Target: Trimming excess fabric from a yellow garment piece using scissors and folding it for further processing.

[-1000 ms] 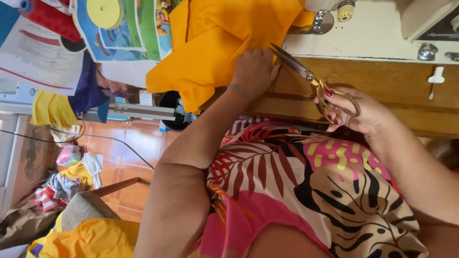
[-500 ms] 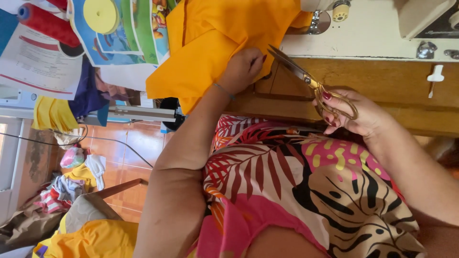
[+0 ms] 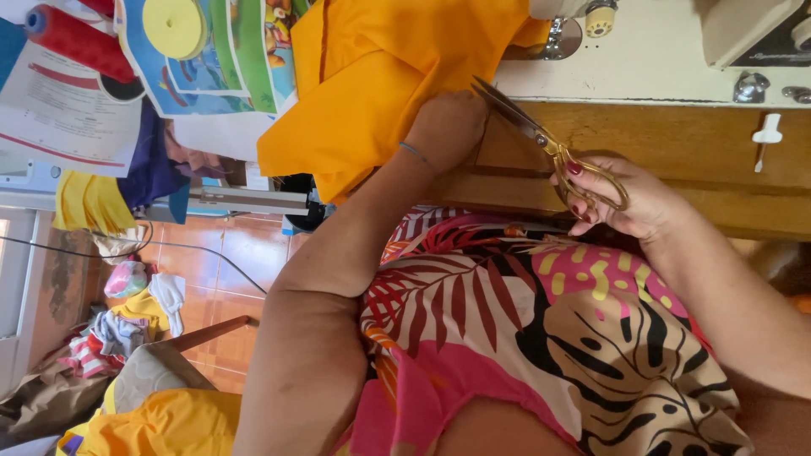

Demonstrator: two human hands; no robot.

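My left hand (image 3: 448,127) is closed on a fold of bright orange fabric (image 3: 380,76) that hangs over the edge of the wooden sewing table (image 3: 676,143). My right hand (image 3: 634,203) grips gold-handled scissors (image 3: 528,122), fingers through the loops. Their dark blades look nearly closed. The tips point at the fabric edge just beside my left hand's knuckles. A thin bracelet circles my left wrist.
A cream sewing machine (image 3: 659,51) stands on the table behind the fabric. Printed papers, a red thread spool (image 3: 76,42) and a yellow tape roll (image 3: 173,25) lie at the left. Clothes (image 3: 127,312) are heaped on the tiled floor, with more yellow cloth (image 3: 160,422) nearby.
My left hand shifted slightly on the orange fabric. The scissors stay at the fabric edge in my right hand.
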